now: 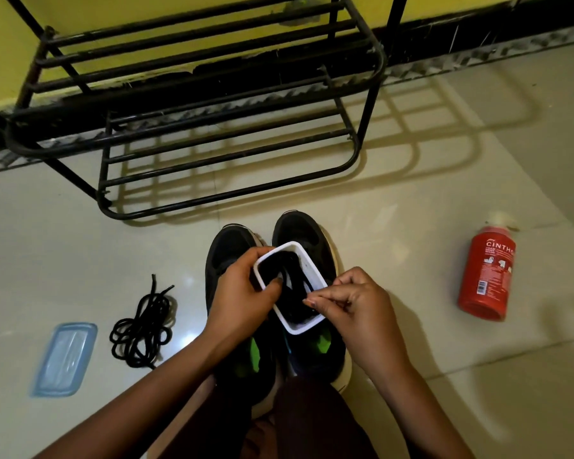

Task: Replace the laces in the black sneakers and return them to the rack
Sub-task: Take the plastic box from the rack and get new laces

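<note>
Two black sneakers with green insoles stand side by side on the floor, toes toward the black metal rack. Above them my left hand grips a small white rectangular container by its left rim, thumb over the edge. Black laces lie coiled inside it. My right hand is at the container's right rim with fingers curled, fingertips pinching at the laces near the edge. A second bundle of round black laces lies on the floor to the left of the sneakers.
A translucent blue lid lies flat on the floor at the left. A red bottle lies on its side at the right. The rack stands against a yellow wall with a black skirting. My knee in dark cloth is at the bottom.
</note>
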A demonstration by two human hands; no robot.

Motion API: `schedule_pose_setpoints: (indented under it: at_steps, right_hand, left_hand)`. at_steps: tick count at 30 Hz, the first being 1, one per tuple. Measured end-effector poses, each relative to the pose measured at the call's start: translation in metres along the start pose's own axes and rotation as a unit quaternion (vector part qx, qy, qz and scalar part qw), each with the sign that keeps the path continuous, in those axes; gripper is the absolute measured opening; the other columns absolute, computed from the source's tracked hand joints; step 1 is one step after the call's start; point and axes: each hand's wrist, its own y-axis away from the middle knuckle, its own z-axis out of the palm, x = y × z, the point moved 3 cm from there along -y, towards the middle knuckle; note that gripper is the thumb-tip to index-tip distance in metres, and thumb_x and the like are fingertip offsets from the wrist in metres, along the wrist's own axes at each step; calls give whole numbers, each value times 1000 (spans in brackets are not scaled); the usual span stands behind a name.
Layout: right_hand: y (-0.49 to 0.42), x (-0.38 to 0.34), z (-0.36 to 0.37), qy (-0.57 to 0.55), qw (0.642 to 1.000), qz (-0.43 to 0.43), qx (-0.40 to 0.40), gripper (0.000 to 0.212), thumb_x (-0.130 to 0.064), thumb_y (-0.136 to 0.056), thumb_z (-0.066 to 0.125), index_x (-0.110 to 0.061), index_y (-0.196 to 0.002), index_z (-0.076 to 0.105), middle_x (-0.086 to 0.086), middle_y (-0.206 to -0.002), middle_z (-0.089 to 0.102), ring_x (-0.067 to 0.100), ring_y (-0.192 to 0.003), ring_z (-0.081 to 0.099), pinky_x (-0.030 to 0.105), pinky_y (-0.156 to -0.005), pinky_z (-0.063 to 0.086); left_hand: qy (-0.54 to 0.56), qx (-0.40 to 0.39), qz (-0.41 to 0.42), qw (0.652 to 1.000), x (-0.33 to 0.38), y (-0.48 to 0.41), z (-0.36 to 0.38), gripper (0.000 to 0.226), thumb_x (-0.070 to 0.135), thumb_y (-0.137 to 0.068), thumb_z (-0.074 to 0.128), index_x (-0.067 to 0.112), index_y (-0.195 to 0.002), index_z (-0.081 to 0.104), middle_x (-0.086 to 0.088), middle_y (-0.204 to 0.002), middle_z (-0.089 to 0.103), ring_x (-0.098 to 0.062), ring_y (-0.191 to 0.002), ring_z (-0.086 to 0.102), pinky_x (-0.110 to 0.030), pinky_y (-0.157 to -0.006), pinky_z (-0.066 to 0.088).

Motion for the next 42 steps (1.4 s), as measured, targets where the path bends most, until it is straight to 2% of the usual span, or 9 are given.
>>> schedule_pose_setpoints:
  at_steps: [4,7,14,20,25,29,35,39,42]
  right_hand:
    - [-5,-3,6,17,999,-7,31,8,-20,-73,77,-19,-81,76,-10,-77,54,5,-70,57,11,-62,44]
    - [-7,-8,9,-15,998,-15,56,8,-21,-76,74,-24,-83,76,-10,-79,55,4,-73,58,10,-64,44]
    - [-5,-36,47,35,995,-93,-31,49,-54,-87,36,-23,-103,70,-13,-83,36,10,-75,48,19,-65,41]
    - [-21,-56,51,-16,995,-100,-19,9,-16,-79,72,-20,-86,76,-10,-78,48,7,-74,55,8,-61,38]
    - [-31,-79,65,-70,994,-79,-29,23,-7,-73,75,-26,-73,63,-7,-68,52,1,-55,50,8,-55,37]
    - [-35,-83,80,-107,990,-39,-84,34,-6,-75,75,-30,-85,54,-2,-61,49,11,-55,51,28,-56,47]
    - [-26,-99,123,-117,972,-3,-204,43,0,-80,67,-41,-91,58,15,-65,41,20,-53,47,19,-41,42]
    - [-20,-96,142,-162,964,56,-204,37,4,-83,62,-31,-94,63,21,-70,52,10,-44,49,18,-42,42]
    - [-15,-87,151,-179,959,103,-194,33,2,-82,63,-16,-110,64,18,-74,52,8,-44,47,17,-41,42]
  left_hand:
    - [76,-24,-14,997,12,6,-6,26,21,-85,65,39,-102,56,10,-86,67,-1,-62,62,-18,-50,47]
    - [63,-70,-41,995,7,14,-7,50,27,-75,75,41,-114,48,16,-97,65,1,-77,65,-18,-53,49]
    - [92,78,-66,991,-17,14,-42,48,-7,-79,61,34,-104,54,0,-86,64,-15,-63,63,-34,-45,51]
    - [140,83,-68,984,-10,18,-64,44,-4,-82,61,35,-99,51,1,-82,59,-7,-55,51,-16,-39,39]
    - [216,59,-98,970,-9,19,-87,42,1,-86,57,35,-107,47,-3,-98,59,-10,-61,54,-17,-43,42]
    - [249,51,-99,962,-20,29,-102,33,13,-91,51,36,-115,49,0,-94,59,-11,-63,54,-22,-50,45]
    - [123,167,-58,977,-55,38,-121,40,14,-84,63,33,-116,48,6,-104,63,-11,-86,62,-16,-54,44]
    - [205,178,-121,955,-76,46,-136,51,58,-77,52,38,-123,45,6,-103,61,-11,-78,61,-17,-51,47]
    - [107,324,-117,933,-117,57,-159,42,47,-91,42,28,-127,50,9,-117,58,-3,-98,57,-12,-81,43]
